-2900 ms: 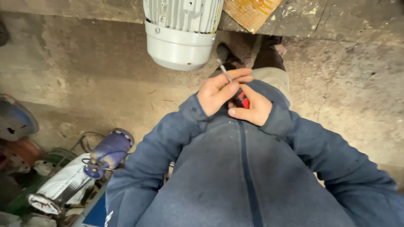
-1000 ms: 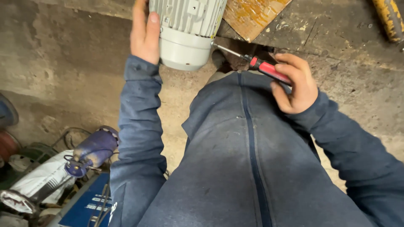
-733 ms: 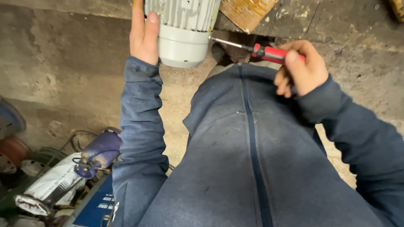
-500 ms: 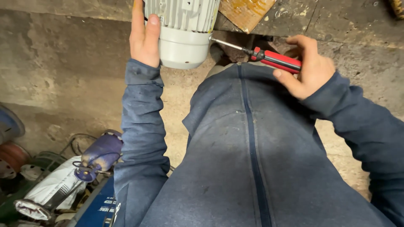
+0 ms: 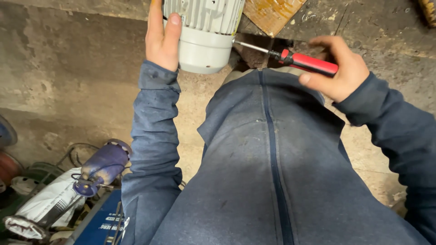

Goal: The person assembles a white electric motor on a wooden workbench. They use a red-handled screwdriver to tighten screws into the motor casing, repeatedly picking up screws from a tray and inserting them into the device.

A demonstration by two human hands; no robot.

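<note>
A light grey electric motor (image 5: 204,31) with a ribbed body and a smooth end cover stands at the top of the head view. My left hand (image 5: 161,38) grips its left side, thumb lying on the ribs. My right hand (image 5: 340,68) holds a screwdriver (image 5: 299,60) with a red and black handle. Its metal shaft points left, and the tip touches the motor's right edge where the end cover meets the ribs. My blue zipped jacket (image 5: 272,172) fills the lower middle of the view.
Rough concrete floor (image 5: 68,77) lies all around. At the lower left sit a blue and white power tool (image 5: 86,177), cables and a blue box (image 5: 102,222). A worn yellow-brown board (image 5: 272,13) lies behind the motor at the top.
My left hand has gone from my chest up to the motor's side. My right hand has swung the screwdriver up and left until its tip reaches the motor.
</note>
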